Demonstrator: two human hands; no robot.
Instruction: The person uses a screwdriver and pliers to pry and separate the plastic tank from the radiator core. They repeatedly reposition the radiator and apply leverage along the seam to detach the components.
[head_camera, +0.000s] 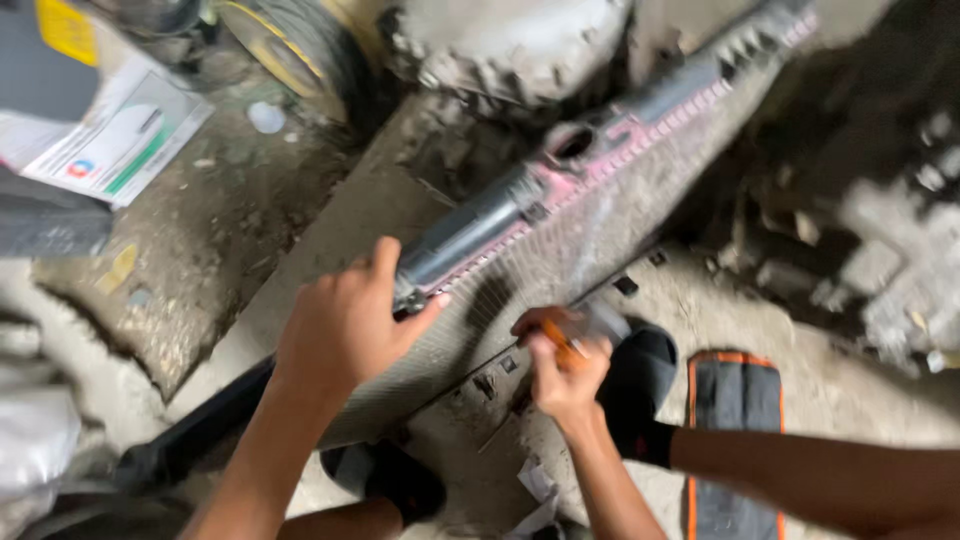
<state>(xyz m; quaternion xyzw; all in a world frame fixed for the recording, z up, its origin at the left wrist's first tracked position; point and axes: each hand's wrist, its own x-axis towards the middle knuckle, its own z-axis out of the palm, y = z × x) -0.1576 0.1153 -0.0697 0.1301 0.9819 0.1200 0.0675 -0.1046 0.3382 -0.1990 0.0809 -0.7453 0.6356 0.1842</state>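
Observation:
A long car radiator (590, 215) with a grey and pink top tank lies slanted across the dirty concrete floor. My left hand (345, 325) rests on the radiator's near end, thumb against the grey tank. My right hand (565, 370) grips a small orange-handled tool (562, 342) at the radiator's lower edge. The tool's tip is blurred and I cannot see where it touches.
A grey tool pouch with orange trim (735, 420) lies at the right. Black sandals (640, 375) and a leg (830, 480) are below the radiator. A white printed box (115, 130) sits top left, a dirty engine part (510, 45) at top centre, rubble (900, 260) at right.

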